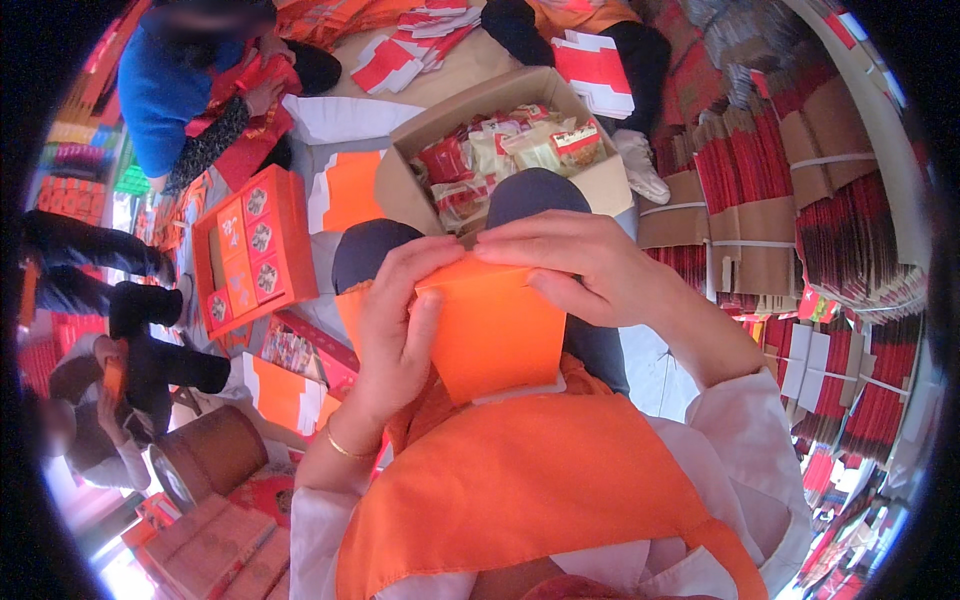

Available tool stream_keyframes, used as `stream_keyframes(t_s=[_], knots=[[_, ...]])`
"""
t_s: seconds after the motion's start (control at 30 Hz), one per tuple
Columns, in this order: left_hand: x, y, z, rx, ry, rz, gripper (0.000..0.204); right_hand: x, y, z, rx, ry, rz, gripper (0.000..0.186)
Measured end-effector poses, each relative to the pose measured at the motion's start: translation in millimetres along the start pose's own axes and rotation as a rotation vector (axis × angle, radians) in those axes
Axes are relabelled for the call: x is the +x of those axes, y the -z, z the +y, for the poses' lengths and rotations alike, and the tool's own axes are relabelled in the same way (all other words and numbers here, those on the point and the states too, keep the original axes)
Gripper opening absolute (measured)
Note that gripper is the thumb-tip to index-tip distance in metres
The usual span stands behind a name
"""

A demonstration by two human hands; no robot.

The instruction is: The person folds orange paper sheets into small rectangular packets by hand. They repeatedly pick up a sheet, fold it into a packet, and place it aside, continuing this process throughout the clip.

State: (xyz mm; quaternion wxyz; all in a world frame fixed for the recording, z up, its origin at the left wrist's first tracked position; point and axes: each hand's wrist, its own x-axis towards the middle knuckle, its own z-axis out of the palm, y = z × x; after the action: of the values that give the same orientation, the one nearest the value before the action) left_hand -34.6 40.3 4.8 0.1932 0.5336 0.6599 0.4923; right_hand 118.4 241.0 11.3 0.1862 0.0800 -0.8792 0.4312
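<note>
Hands, left hand (395, 330) and right hand (585, 265), both pinch the orange card (495, 345) at its top edge, so it might bend crooked or slip if one grip loosens.

An open cardboard box (400, 170) of wrapped snack packets (505, 150) sits ahead. To the left lies an orange gift tray (250, 250) with round items. Banded stacks of red and brown flat cartons (790, 200) fill the right side

Card sheet (495, 335): held over the lap between left hand (395, 330) and right hand (580, 265). Open carton (400, 180) of packets (505, 150): beyond the knees. Compartment tray (250, 250): left. Bundled card stacks (790, 200): right. Round tin (205, 455): lower left.
</note>
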Motion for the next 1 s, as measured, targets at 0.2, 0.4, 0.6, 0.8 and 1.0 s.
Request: stream_keyframes(t_s=[0.2, 0.4, 0.6, 0.8, 1.0], knots=[[-20, -28, 9, -0.363, 0.188, 0.103, 0.070, -1, 2, -11, -0.070, -0.058, -0.022, 0.043], [-20, -30, 11, -0.304, 0.203, 0.020, 0.087, -5, 12, -17, -0.089, -0.119, -0.093, 0.040], [-19, -34, 12, -0.244, 0.120, 0.042, 0.094, 20, 25, -34, -0.356, -0.046, -0.273, 0.040], [-20, -31, 10, -0.219, 0.103, 0.046, 0.099, 16, 10, -29, -0.235, -0.012, -0.149, 0.049], [-24, -29, 14, -0.124, 0.059, 0.013, 0.101, 13, 9, -26, -0.197, -0.001, -0.118, 0.052]])
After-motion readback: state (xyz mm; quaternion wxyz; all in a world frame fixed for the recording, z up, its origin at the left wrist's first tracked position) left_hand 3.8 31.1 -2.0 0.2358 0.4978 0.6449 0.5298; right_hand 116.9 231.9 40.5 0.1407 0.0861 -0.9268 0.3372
